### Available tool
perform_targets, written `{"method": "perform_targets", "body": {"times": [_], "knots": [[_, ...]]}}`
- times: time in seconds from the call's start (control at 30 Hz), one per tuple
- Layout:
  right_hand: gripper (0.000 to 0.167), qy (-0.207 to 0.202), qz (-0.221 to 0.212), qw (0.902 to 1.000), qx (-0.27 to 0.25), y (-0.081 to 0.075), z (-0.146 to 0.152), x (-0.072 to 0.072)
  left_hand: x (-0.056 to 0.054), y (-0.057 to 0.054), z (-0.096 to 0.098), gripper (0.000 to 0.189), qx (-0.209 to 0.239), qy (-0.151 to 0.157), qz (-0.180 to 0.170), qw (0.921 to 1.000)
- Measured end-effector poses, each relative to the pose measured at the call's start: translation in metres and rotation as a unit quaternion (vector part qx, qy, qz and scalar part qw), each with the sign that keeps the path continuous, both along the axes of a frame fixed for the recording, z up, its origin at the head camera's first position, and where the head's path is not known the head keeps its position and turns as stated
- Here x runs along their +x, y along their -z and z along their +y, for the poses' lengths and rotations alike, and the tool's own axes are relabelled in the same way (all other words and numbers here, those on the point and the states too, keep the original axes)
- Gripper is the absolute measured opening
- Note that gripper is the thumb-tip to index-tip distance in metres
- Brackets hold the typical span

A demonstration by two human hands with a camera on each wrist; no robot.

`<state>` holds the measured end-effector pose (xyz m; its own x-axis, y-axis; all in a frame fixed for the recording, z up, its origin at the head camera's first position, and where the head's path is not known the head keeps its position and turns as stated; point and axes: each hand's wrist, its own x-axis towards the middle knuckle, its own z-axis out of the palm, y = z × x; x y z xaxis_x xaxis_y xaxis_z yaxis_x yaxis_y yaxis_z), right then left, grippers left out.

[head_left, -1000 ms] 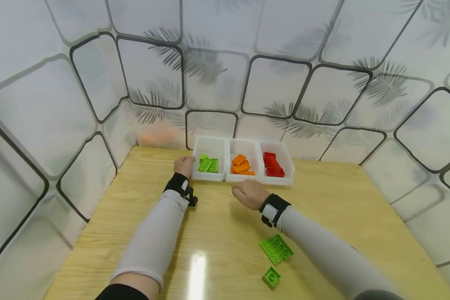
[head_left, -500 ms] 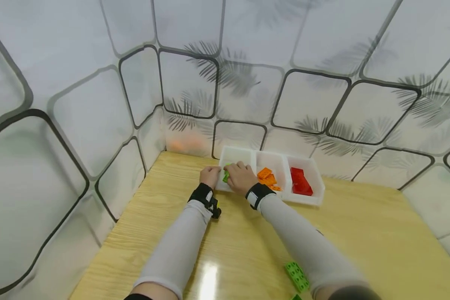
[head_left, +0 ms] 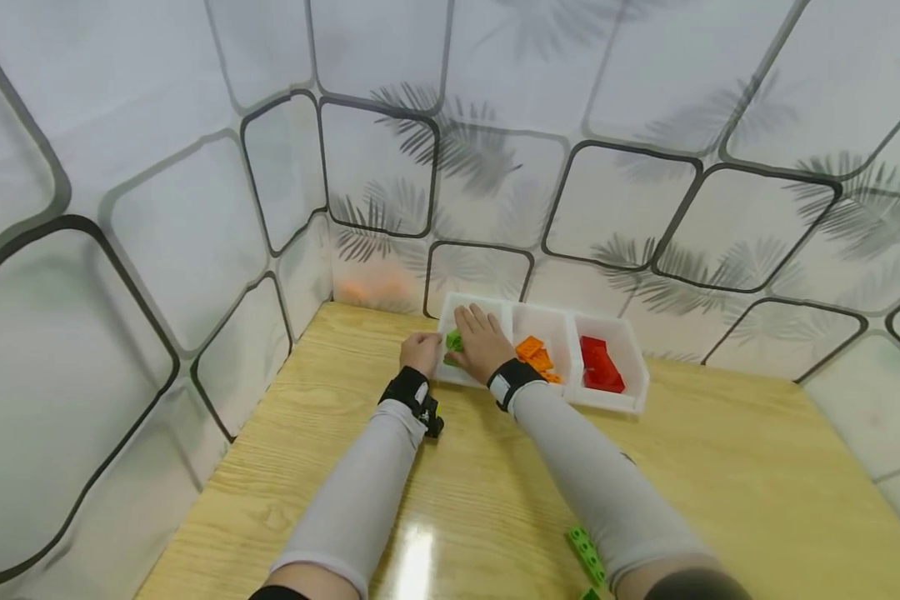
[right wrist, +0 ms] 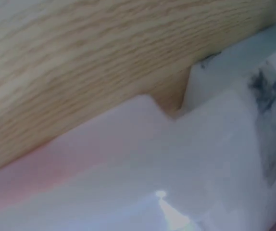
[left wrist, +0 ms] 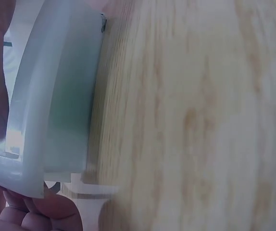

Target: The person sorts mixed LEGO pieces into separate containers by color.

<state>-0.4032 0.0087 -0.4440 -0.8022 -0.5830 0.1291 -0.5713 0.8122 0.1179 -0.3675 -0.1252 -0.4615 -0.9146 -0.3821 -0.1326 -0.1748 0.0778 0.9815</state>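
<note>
A white tray (head_left: 637, 367) with three compartments stands near the back of the table. My left hand (head_left: 420, 354) grips the rim at its left end; in the left wrist view the curled fingers (left wrist: 30, 211) are at the rim above the tray's outer wall (left wrist: 70, 106). Over the left compartment lies my right hand (head_left: 483, 343), fingers stretched out and the thumb beside the green toy bricks (head_left: 453, 340). The hand partly hides those bricks. The right wrist view catches mostly the tray's outer wall (right wrist: 215, 139).
Orange bricks (head_left: 534, 354) lie in the middle compartment, red bricks (head_left: 600, 365) in the right one. Near the table's front, a loose green brick (head_left: 587, 554) shows beside the right sleeve. A patterned curtain (head_left: 487, 208) rises behind the table (head_left: 330, 350).
The right hand has gone from in front of the middle compartment to over the left one, and its curled fingers have straightened. The left hand stays at the rim. The head view has shifted.
</note>
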Motion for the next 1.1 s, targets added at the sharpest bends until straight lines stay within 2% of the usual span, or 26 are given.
{"method": "perform_targets", "body": {"times": [0.17, 0.33, 0.43, 0.53, 0.63, 0.77, 0.83, 0.93, 1.0, 1.1], "knots": [[0.085, 0.003, -0.014, 0.9998, -0.013, 0.002, 0.018, -0.001, -0.001, 0.0, 0.003, 0.034, -0.007, -0.008, -0.006, 0.9999], [0.09, 0.005, -0.03, 0.9991, -0.031, 0.003, 0.051, 0.001, -0.001, 0.002, 0.005, 0.035, -0.007, -0.004, -0.011, 0.9999], [0.092, -0.007, -0.035, 0.9982, -0.048, 0.001, 0.077, 0.007, -0.001, 0.001, 0.005, 0.036, -0.008, -0.002, -0.011, 0.9999], [0.087, -0.029, -0.02, 0.9974, -0.064, -0.001, 0.104, 0.018, -0.001, 0.0, 0.004, 0.036, -0.005, -0.004, -0.005, 1.0], [0.079, -0.051, 0.003, 0.9964, -0.067, -0.002, 0.13, 0.038, -0.002, 0.001, 0.003, 0.038, -0.002, -0.004, -0.005, 1.0], [0.06, -0.068, 0.0, 0.9959, -0.06, -0.004, 0.162, 0.084, 0.0, 0.004, 0.005, 0.038, 0.005, 0.003, -0.014, 0.9999], [0.054, -0.053, -0.025, 0.9972, -0.047, -0.004, 0.177, 0.108, 0.0, 0.004, 0.005, 0.038, 0.007, 0.007, -0.018, 0.9998], [0.055, 0.003, -0.093, 0.9955, -0.02, -0.001, 0.196, 0.14, 0.0, 0.001, 0.004, 0.039, 0.005, 0.014, -0.021, 0.9997], [0.059, 0.036, -0.128, 0.9911, 0.0, 0.004, 0.205, 0.157, -0.002, -0.002, 0.003, 0.04, 0.001, 0.016, -0.021, 0.9997], [0.06, 0.058, -0.171, 0.9835, 0.005, 0.011, 0.215, 0.175, -0.004, -0.006, 0.003, 0.041, -0.006, 0.018, -0.019, 0.9996]]}}
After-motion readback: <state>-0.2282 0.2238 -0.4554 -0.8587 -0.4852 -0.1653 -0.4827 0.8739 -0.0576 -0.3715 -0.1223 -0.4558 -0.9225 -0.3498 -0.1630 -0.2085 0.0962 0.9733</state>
